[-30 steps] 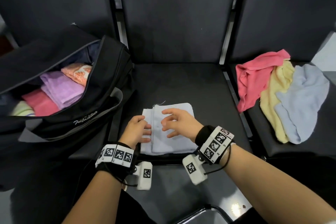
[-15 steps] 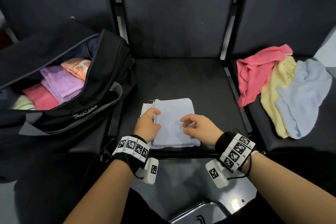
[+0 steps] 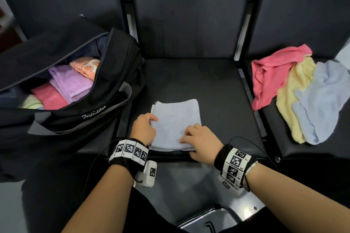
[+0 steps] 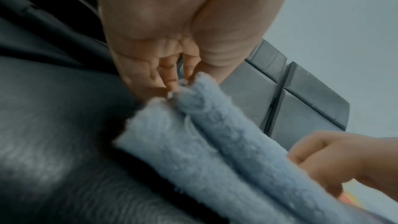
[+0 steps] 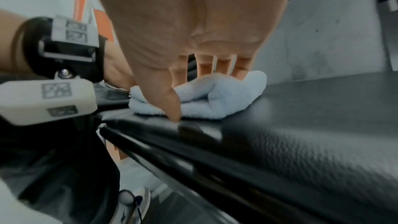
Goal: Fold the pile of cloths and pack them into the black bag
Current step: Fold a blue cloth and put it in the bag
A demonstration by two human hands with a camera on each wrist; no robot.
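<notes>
Head view: a folded pale blue cloth [image 3: 176, 121] lies flat on the middle seat [image 3: 208, 85], between your hands. Your left hand [image 3: 144, 128] grips its left edge. Your right hand [image 3: 200, 142] holds its near right corner. The open black bag [image 3: 113, 73] sits to the left, so your left hand is nearer to it.

Left wrist view: your fingers [image 4: 170, 72] pinch the cloth's edge.

Right wrist view: your fingers [image 5: 223, 65] bend over the cloth, with your thumb at its near edge.

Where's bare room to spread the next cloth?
Free: the middle seat between the folded blue cloth and the backrest, and right of that cloth. Crowded: the front edge, where left hand and right hand hold it; black bag on the left; cloth pile on the right.
</notes>
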